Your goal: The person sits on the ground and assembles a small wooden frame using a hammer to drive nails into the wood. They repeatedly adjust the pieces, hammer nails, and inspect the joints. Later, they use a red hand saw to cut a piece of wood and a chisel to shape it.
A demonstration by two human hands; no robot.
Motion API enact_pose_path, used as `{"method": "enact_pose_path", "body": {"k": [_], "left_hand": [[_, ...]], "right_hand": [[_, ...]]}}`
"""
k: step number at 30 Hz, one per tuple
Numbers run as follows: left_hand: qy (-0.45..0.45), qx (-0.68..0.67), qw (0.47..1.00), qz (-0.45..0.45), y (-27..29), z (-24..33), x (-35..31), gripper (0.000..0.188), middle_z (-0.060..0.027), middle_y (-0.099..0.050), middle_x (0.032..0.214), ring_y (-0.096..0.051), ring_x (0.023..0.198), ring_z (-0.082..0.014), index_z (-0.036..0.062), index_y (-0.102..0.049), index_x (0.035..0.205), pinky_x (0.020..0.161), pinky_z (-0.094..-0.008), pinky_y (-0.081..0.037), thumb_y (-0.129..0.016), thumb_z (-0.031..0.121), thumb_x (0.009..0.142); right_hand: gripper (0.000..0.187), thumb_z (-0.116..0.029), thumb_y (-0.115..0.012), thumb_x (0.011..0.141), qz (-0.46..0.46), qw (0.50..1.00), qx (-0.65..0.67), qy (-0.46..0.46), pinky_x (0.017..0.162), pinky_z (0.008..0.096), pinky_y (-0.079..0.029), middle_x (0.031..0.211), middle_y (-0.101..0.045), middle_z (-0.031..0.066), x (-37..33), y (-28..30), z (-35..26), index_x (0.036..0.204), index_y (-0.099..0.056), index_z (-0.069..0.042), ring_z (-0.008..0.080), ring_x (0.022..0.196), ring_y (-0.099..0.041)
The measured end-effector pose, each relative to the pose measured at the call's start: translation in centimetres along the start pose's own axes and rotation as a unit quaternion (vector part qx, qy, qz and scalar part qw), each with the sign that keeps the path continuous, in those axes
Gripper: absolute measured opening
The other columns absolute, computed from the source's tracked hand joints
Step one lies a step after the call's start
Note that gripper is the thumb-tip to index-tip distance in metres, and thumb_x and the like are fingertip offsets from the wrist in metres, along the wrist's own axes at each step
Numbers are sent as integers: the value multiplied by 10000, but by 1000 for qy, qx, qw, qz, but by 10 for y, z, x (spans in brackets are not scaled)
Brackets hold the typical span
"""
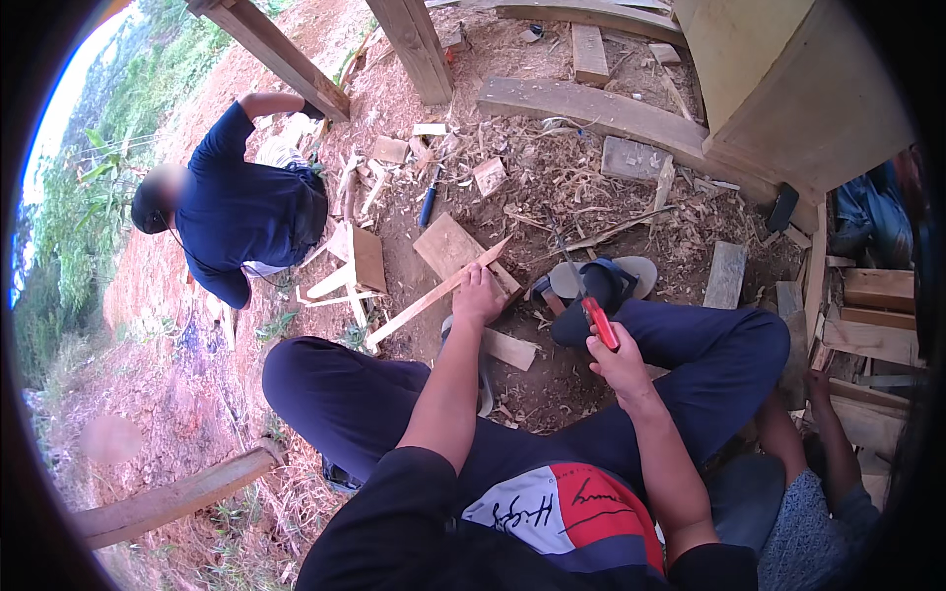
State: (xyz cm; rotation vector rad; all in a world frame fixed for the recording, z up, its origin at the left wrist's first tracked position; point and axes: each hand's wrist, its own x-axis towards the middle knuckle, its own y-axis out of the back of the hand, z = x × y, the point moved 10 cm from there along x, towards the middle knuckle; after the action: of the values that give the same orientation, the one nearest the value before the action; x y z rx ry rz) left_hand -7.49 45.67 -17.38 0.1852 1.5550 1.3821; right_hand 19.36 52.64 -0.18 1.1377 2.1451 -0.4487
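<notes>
My left hand [480,294] grips a thin, pale wooden strip [419,313] near its far end. The strip lies slantwise across a wooden block [448,244] on the ground, and its far end tapers to a point. Closed in my right hand [623,366] is a red-handled tool [599,323] with a long, narrow blade pointing away over my sandalled foot. Whether the blade has teeth is too fine to tell. The blade stays apart from the strip. A short board piece [509,349] lies just beside my left wrist.
A blue-handled tool [428,205] lies among wood shavings. Left of the block stands a small wooden frame [363,261]. Another person [246,197] sits at the far left beside wooden posts [412,49]. A bystander's arm [838,433] shows at right, near stacked boards [872,340].
</notes>
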Motion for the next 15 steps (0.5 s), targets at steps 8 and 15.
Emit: {"method": "enact_pose_path", "body": {"k": [8, 15], "left_hand": [[8, -13, 1000, 23, 9, 14, 8, 912, -190, -180, 1543, -183, 1429, -324, -24, -234, 1457, 1133, -393, -266, -552, 557, 831], [-33, -61, 997, -33, -9, 9, 37, 1023, -296, -147, 1514, -116, 1436, -361, -132, -154, 1427, 1175, -372, -108, -538, 609, 835]], "right_hand": [[300, -195, -636, 864, 16, 996, -38, 74, 745, 303, -457, 971, -546, 97, 18, 5, 7, 1084, -549, -10, 169, 827, -548], [352, -235, -657, 837, 46, 979, -107, 165, 914, 333, -416, 1119, -560, 168, 17, -4, -18, 1062, -622, 33, 226, 1044, -531]]}}
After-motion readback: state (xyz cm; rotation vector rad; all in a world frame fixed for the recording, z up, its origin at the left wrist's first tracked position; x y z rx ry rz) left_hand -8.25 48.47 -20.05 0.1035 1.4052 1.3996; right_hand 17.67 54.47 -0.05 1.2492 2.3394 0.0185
